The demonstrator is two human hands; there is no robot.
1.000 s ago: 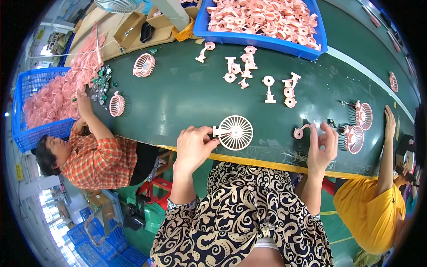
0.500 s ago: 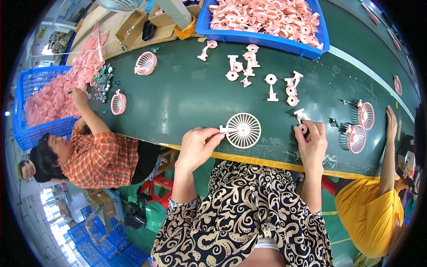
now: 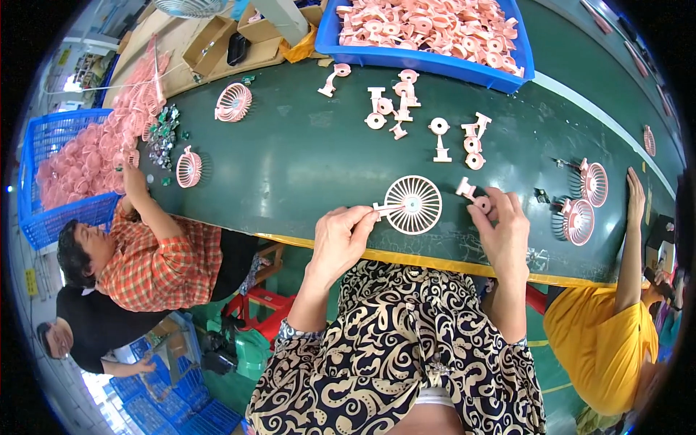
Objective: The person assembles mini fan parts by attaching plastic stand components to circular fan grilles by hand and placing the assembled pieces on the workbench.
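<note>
My left hand (image 3: 341,235) pinches the short stem of a round pink fan grille (image 3: 413,205), its spokes facing up just above the table. To its right, my right hand (image 3: 500,225) grips a small pink bracket (image 3: 466,188) by its ring end, with the flat foot pointing away to the upper left. A gap separates the two parts. Beyond my hands lie more loose pink brackets (image 3: 440,139), some of them stacked together.
A blue bin (image 3: 428,59) heaped with brackets stands at the far side of the green table (image 3: 290,159). Grilles with small circuit boards (image 3: 542,196) lie at right. Co-workers sit on both sides; at left is a blue basket (image 3: 80,206) of grilles.
Both hands have come closer together: the left moved right with the grille, the right slightly left with the bracket, which has tilted leftward. At far left a person in black has come further into view.
</note>
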